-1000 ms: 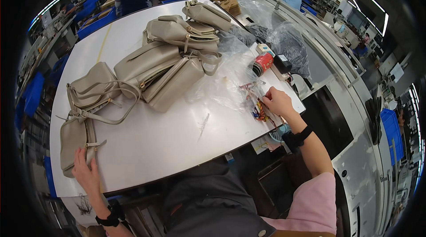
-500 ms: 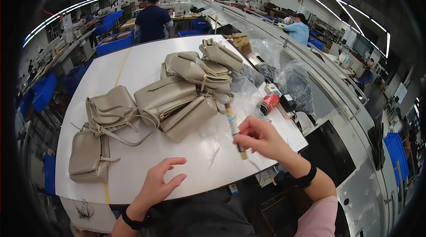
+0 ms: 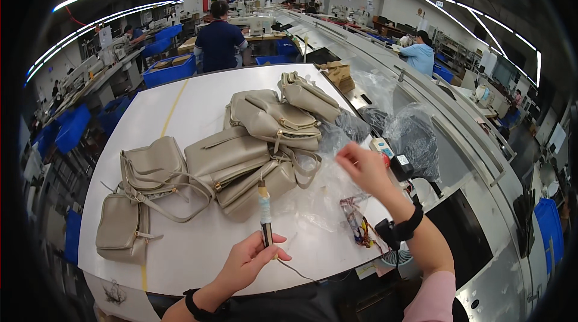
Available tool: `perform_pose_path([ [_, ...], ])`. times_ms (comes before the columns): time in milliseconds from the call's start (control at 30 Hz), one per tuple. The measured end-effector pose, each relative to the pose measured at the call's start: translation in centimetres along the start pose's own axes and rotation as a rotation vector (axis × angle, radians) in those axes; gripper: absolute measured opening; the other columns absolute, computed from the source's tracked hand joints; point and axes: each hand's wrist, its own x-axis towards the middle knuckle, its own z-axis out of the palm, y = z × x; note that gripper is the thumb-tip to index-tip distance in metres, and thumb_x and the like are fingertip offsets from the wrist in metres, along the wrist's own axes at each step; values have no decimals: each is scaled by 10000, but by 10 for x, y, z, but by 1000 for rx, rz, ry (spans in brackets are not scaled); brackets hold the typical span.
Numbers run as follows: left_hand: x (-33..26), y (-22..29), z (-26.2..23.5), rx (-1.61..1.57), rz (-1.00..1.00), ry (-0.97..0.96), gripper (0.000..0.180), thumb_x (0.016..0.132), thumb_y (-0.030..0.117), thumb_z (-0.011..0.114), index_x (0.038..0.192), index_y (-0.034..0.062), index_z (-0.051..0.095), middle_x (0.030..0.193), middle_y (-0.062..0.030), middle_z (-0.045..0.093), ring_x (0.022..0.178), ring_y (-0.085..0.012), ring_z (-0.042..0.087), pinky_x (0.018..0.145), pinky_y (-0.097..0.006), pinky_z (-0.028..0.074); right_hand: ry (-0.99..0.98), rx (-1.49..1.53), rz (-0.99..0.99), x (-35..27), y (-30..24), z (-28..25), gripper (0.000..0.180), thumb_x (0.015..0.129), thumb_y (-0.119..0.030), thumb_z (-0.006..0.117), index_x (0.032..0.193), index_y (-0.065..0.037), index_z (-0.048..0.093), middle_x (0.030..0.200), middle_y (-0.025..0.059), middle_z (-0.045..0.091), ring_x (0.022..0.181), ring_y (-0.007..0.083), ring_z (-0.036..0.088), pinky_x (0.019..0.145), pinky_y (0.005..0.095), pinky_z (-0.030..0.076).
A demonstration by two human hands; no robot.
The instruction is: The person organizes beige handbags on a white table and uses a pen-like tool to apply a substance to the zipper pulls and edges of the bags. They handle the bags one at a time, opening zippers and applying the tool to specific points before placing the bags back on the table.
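Observation:
My left hand (image 3: 250,260) grips a slim pen-like tool (image 3: 264,212) upright near the front edge of the white table (image 3: 180,111); a thin cord trails from its lower end. The tool's tip points at the nearest of several beige handbags (image 3: 253,183) piled mid-table. My right hand (image 3: 363,168) hovers above crumpled clear plastic (image 3: 328,195) to the right of the bags, fingers loosely apart and holding nothing. It wears a black wrist strap. Two more beige bags (image 3: 141,186) lie at the left of the table.
A small clear bag of colourful bits (image 3: 358,225) lies near the table's right front corner. Dark plastic bags (image 3: 415,135) and a small black device (image 3: 401,166) sit to the right. Two people (image 3: 218,42) (image 3: 419,54) work at benches behind; blue bins stand at left.
The tool has passed from my right hand to my left hand, which now holds it upright. My right hand has lifted away empty, up and to the right.

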Motion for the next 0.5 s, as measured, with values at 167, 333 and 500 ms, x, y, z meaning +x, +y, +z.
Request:
perform_pose_path([
  [167, 4, 4, -1, -18, -20, -18, 264, 973, 148, 505, 1184, -8, 533, 960, -59, 692, 890, -74, 571, 802, -237, 431, 192, -270, 363, 28, 141, -26, 263, 886, -306, 580, 933, -52, 624, 871, 147, 684, 849, 335, 655, 742, 429, 493],
  [333, 11, 6, -5, 46, -61, -40, 258, 967, 144, 520, 1177, -5, 541, 949, -54, 699, 899, -79, 601, 832, -241, 436, -88, -461, 464, 30, 201, -18, 430, 917, -408, 467, 1080, -49, 638, 1046, 192, 655, 995, 363, 614, 881, 445, 459],
  [500, 18, 4, -9, 61, -91, -33, 257, 966, 135, 519, 1178, -9, 540, 946, -58, 699, 923, -89, 615, 853, -251, 448, -345, -488, 531, 46, 220, -21, 602, 927, -529, 352, 1173, -48, 617, 1132, 202, 632, 1077, 374, 585, 937, 444, 436],
])
